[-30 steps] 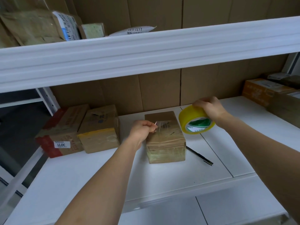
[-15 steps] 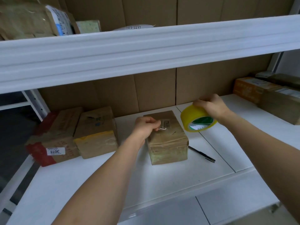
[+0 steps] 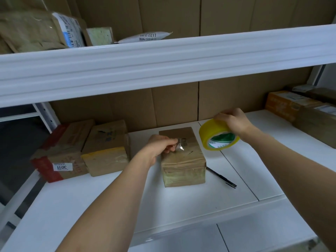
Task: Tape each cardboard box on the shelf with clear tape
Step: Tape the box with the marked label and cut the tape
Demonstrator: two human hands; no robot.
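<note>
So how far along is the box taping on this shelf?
Done: the middle box already shows glossy tape over its front, and the box with the yellow band looks wrapped too. In hand: the left hand pinches a clear tape end over the middle box; the right hand grips the roll. Left: sticking that strip down, then perhaps the right-side boxes, whose taping I can't judge.

tape roll (image 3: pixel 216 136): yellow, green-white core label. centre box (image 3: pixel 182 160): plain brown. left box (image 3: pixel 60 157): brown, red edges. shelf (image 3: pixel 91 206): white. pen (image 3: pixel 221 178): black.
</note>
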